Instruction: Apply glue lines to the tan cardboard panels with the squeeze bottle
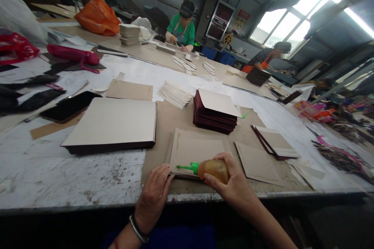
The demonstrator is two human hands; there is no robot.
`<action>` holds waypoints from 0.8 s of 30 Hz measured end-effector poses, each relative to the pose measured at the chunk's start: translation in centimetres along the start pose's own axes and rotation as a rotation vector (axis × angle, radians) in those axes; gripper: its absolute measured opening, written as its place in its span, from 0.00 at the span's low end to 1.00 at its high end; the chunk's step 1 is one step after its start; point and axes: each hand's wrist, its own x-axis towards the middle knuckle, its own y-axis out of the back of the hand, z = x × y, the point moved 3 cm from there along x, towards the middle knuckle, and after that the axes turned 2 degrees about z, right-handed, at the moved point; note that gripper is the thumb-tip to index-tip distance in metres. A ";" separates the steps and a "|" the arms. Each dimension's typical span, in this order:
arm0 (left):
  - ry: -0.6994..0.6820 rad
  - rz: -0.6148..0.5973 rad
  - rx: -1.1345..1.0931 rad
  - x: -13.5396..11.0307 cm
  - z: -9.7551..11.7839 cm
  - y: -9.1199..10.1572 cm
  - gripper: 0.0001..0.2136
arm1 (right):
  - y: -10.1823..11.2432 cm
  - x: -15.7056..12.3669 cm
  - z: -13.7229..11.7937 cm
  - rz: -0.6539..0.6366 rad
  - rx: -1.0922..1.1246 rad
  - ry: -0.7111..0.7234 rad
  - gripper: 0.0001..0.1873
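Note:
My right hand (pixel 230 177) is wrapped round a glue bottle (pixel 214 169) of amber liquid, tipped on its side with its green nozzle pointing left. The nozzle tip lies over the near left part of a tan board (pixel 201 148), which rests on a low stack. A shiny line runs near the board's left and top edges. At the stack's near left corner is my left hand (pixel 156 184), its fingers pressed together against the edge; whether they pinch a sheet is hidden. To the right lies another tan board (pixel 257 163).
A wide stack of pale-topped boards (pixel 113 120) stands left, near a black phone (pixel 70 106). Behind the work are a maroon-edged stack (pixel 216 111) and white strips (pixel 174 94). More boards (pixel 276 142) lie right. Two people (pixel 181 31) work across the table.

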 end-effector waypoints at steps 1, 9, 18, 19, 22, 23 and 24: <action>-0.001 0.001 -0.001 0.0 0.0 0.0 0.08 | 0.1 -0.3 0.0 -0.005 -0.007 -0.012 0.18; -0.010 -0.001 -0.003 -0.1 0.0 0.0 0.08 | 1.1 -1.4 1.0 0.005 -0.032 -0.083 0.19; -0.036 -0.007 0.004 0.0 -0.1 0.0 0.07 | 2.9 -2.9 3.3 0.050 -0.054 -0.136 0.20; -0.043 -0.010 0.006 0.1 -0.1 0.0 0.07 | 3.1 -3.1 3.5 0.052 -0.051 -0.144 0.20; -0.064 -0.016 0.012 0.1 -0.1 0.0 0.07 | 3.8 -3.5 4.1 0.064 -0.051 -0.163 0.19; -0.075 -0.018 0.016 0.1 -0.1 0.0 0.07 | 4.0 -3.6 4.3 0.075 -0.054 -0.166 0.19; -0.087 -0.019 0.021 0.1 0.0 0.0 0.07 | 4.2 -3.7 4.5 0.086 -0.059 -0.167 0.19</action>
